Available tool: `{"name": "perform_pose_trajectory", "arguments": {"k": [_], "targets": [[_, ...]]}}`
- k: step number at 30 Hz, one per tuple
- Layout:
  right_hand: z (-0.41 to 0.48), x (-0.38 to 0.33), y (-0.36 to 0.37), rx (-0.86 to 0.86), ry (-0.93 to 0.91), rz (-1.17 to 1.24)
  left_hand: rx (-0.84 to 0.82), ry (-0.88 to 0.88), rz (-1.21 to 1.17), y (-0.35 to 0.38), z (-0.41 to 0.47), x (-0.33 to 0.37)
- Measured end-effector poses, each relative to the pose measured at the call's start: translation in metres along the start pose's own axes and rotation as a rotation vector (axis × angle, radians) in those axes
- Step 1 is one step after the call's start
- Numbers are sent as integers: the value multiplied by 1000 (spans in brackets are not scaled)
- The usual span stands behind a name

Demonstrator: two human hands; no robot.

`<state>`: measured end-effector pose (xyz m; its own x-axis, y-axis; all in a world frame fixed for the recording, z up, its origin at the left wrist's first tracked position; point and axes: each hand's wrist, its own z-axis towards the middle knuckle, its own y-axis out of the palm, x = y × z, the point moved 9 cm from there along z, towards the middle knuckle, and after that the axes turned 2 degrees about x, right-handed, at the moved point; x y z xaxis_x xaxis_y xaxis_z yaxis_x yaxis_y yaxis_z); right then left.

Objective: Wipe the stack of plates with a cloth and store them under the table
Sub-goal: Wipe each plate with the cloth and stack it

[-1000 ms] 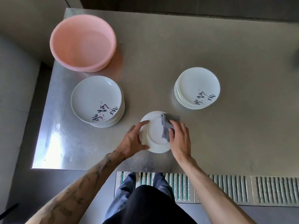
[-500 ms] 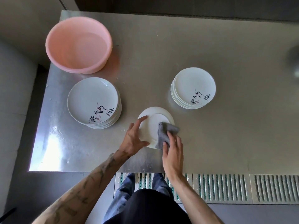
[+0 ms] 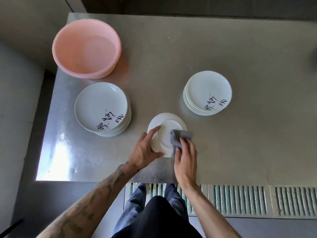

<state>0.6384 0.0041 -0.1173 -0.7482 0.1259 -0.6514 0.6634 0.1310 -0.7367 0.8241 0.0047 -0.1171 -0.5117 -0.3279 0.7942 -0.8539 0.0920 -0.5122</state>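
A single white plate (image 3: 163, 127) lies upside down near the front edge of the steel table (image 3: 223, 48). My left hand (image 3: 145, 150) grips its left rim, index finger stretched across the underside and thumb at the near edge. My right hand (image 3: 186, 157) holds a grey cloth (image 3: 178, 137) and presses it on the plate's right side. A taller stack of white plates (image 3: 101, 107) with black brush lettering stands to the left. A smaller stack of the same plates (image 3: 208, 91) stands to the right.
A pink plastic basin (image 3: 85, 48) sits at the table's back left corner. The table's left edge drops to a dark gap by the wall. Metal floor grating (image 3: 240, 200) runs along the front, by my legs.
The cloth has slid from the plate's upper right down to its lower right side. My left hand keeps its hold on the rim.
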Motion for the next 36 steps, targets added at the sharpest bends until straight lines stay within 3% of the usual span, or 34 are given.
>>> {"name": "perform_pose_trajectory", "arguments": {"k": [4,9,15,22,36], "targets": [[21,5,-5,-24,15,-30,30,-41,-13,-5,2,-13],[-19,-8,5,5,8,-14,40,79,-5,1,-1,-3],[19,-5,-6,8,-10,-45,129,78,-68,-8,9,3],[-13,-5,2,26,-4,-11,-26,41,86,3,7,-11],[3,-4,-5,68,34,78,75,51,-22,-4,4,11]]}}
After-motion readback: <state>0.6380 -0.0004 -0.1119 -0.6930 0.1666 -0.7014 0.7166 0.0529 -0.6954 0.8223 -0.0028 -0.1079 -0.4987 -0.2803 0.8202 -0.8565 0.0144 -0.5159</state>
